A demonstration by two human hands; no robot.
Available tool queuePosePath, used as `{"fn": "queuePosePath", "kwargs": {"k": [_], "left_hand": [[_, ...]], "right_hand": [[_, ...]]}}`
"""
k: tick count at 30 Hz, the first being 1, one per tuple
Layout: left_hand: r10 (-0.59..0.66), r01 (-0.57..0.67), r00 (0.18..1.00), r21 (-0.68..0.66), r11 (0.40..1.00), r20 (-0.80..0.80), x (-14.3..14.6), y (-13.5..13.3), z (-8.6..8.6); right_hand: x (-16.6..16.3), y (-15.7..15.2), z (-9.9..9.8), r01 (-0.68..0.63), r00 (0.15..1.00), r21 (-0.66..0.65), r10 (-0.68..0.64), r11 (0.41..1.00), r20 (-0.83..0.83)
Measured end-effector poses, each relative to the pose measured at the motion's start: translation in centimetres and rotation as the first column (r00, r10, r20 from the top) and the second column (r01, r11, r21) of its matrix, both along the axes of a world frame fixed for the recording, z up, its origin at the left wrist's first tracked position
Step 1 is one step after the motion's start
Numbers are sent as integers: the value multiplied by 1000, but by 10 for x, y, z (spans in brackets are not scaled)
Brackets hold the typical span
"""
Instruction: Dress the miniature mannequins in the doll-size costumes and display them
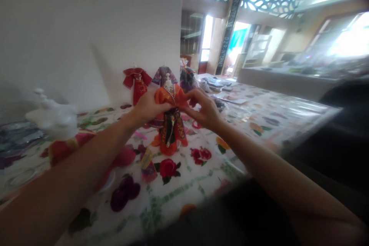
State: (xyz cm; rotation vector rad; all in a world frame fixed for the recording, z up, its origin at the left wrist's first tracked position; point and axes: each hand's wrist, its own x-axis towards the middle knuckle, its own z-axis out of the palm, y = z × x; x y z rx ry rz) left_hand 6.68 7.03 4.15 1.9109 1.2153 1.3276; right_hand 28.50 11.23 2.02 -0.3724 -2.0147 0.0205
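Note:
A small doll mannequin in an orange costume (172, 123) stands on the floral tablecloth (184, 184). My left hand (148, 107) is closed on the costume's left orange sleeve at shoulder height. My right hand (201, 109) pinches the right orange sleeve, fingers curled. A dark patterned panel hangs down the front of the dress, with a white bead necklace at the neck.
A red miniature dress (137, 83) and a purple one (164, 75) hang against the white board (92, 34) behind. A white blurred object (53, 117) stands at left. Small fabric pieces and a pink ring (196, 124) lie on the table. The table edge runs close to my body.

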Motion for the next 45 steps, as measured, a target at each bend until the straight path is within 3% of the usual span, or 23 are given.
{"fn": "queuePosePath", "kwargs": {"k": [7,10,14,19,23,26,30,33,35,40,43,45], "left_hand": [[-51,54,997,-42,998,64,2,-1,2],[-91,96,994,-77,992,65,-1,0,2],[-176,185,980,-110,976,91,-7,2,4],[-233,233,972,-144,962,17,-12,4,10],[-266,259,964,-161,952,-26,-14,5,14],[-258,250,966,-160,955,-31,-14,3,15],[-252,248,968,-168,954,-2,-11,1,14],[-247,242,969,-166,956,-9,-8,2,13],[-248,243,969,-167,955,-6,-6,4,13],[-281,278,960,-168,946,7,1,8,17],[-288,286,958,-180,941,19,2,9,18],[-284,284,958,-177,942,26,0,9,17]], "right_hand": [[5,9,-4,-35,998,-111,29,993,-59],[2,15,-6,-70,994,-234,47,970,-102],[-3,20,-3,-265,964,-450,243,853,-107],[-8,16,10,-241,959,-535,284,809,-3],[-7,11,19,-337,919,-618,392,710,-52],[-4,10,20,-368,910,-654,399,661,-108],[-2,22,10,-433,901,-587,318,684,-294],[-2,37,-4,-441,863,-575,152,689,-481],[-2,41,-10,-418,851,-580,78,699,-520],[4,26,-1,-436,889,-511,265,741,-374],[7,18,7,-376,919,-484,251,790,-304],[8,20,5,-392,906,-514,225,763,-358]]}}
